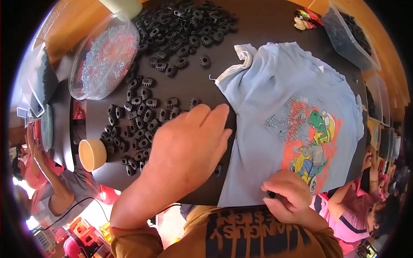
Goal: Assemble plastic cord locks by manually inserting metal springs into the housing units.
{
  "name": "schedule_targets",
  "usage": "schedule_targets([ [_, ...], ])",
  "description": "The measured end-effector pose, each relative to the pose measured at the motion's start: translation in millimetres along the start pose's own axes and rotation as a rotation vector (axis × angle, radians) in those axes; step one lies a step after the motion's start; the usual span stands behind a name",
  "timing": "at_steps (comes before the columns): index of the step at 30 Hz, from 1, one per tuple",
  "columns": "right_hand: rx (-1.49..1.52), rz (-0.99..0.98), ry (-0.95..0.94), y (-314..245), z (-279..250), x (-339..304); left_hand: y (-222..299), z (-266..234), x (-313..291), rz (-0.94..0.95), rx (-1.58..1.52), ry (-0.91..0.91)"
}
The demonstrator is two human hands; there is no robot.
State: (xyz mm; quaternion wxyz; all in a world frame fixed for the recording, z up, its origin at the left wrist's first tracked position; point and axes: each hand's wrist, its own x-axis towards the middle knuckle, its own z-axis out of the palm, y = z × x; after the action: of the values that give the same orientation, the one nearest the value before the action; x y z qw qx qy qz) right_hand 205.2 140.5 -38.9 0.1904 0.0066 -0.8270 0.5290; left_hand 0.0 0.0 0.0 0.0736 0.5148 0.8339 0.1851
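A: How do the hands stand, please?

B: Let us take the light-blue shirt (258, 167) as landmark; it is spread over the dark table (262, 21). The right hand (290, 193) is at its lower edge. Thumb and fingers are bent nearly together, and a small black piece (271, 194) seems to be pinched at the tips. The left hand (187, 139) is just left of the shirt, above loose black pieces (138, 122). Its fingers curl down; I cannot tell if they hold something.

A: And on the shirt?

B: What look like small metal springs (284, 124) lie in a loose pile over its print. More are in the clear oval tub (74, 86), well to its upper left.

A: What could go wrong, in your opinion?

B: If the right forearm drags the shirt's edge, the cloth may wrinkle, and the springs could scatter or catch in the folds. The pinched piece is small, so uneven pressure could make it slip out.

A: And on the left side?

B: A low sweep of the wrist might push black pieces against the shirt.
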Motion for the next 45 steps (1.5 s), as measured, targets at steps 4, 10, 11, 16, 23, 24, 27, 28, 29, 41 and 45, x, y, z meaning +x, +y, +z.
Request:
schedule_targets([
  [4,-0.005,0.009,-0.023,2.0,-1.7,3.6,-24.1,-9.7,1.2,-0.035,0.056,0.155],
  [10,-0.019,0.056,-0.020,2.8,-2.2,4.8,-54.2,-14.7,0.0,-0.245,0.291,0.254],
  [11,-0.016,0.045,0.012,3.1,-1.0,5.2,-56.7,-14.7,0.8,-0.294,0.309,0.247],
  [16,-0.016,0.051,0.013,1.0,0.3,6.3,-55.6,-16.2,-7.7,-0.351,0.269,0.177],
  [23,-0.007,0.062,0.007,0.0,1.3,7.3,-80.9,-28.7,-4.0,-0.389,-0.015,0.441],
  [24,-0.004,0.065,0.006,0.3,1.6,7.7,-85.7,-31.5,-3.2,-0.414,0.037,0.414],
  [27,0.008,0.053,0.018,0.3,2.0,8.5,-100.6,-26.6,-0.3,-0.382,0.160,0.388],
  [28,0.016,0.050,0.018,0.0,1.8,8.5,-102.1,-25.6,0.7,-0.383,0.165,0.387],
  [29,0.024,0.047,0.019,-0.4,1.4,8.5,-102.7,-25.2,1.9,-0.409,0.220,0.360],
  [41,0.090,0.043,0.044,0.5,1.1,2.5,-105.8,-19.8,10.9,-0.542,0.159,0.253],
  [45,0.139,0.081,0.109,4.9,4.4,3.6,-111.1,-22.1,7.6,-0.480,0.065,0.295],
])
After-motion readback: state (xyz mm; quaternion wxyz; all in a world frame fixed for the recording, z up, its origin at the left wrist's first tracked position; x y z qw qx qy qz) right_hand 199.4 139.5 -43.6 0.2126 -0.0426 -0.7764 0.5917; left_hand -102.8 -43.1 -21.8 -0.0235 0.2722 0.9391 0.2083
